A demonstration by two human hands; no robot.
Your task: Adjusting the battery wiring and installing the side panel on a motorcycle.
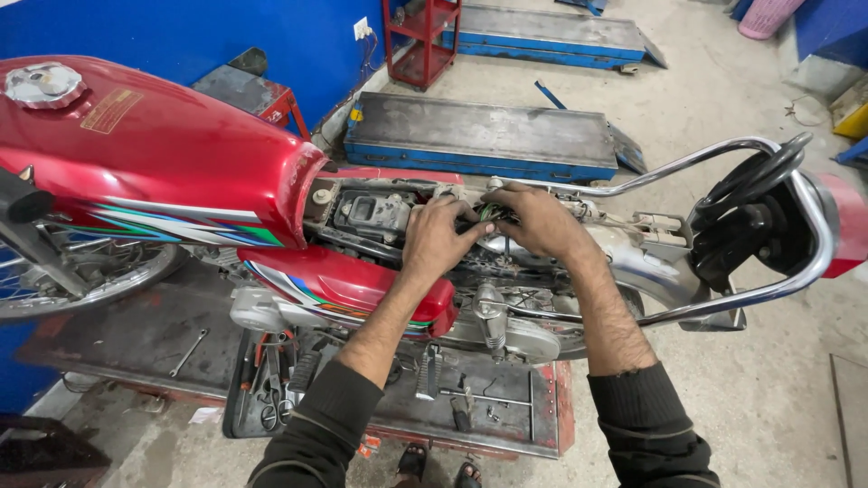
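Motorcycle [298, 226], red, seat removed, standing on a low metal work platform [136, 348]; frame bay open along the top, front wheel at left, tail at right.

Wire bundle [489, 212], green and dark strands, sits in the open frame bay at mid-length, just behind the fuel tank [163, 149]. Both hands meet over it.

Left hand [440, 237]: fingers curled down into the bay, tips touching the wire bundle from the left; whether they pinch a strand cannot be told. Dark sleeve to the forearm.

Right hand [536, 220]: fingers bent and closed over the bundle from the right, knuckles up; exact grip hidden beneath the hand.

Grey box-shaped component [372, 213], in the bay just left of the left hand.

Chrome rear carrier rail [796, 271], curving round the tail at right, with black coiled cable [755, 176] resting on it and red tail lamp [845, 221] at far right edge.

Tool tray [271, 393], near side of the platform below the engine, holding pliers and scissors; a spanner [188, 352] lies to its left.

Blue ramp [484, 136], far, on the concrete floor; red shelf rack [422, 36] beyond it.
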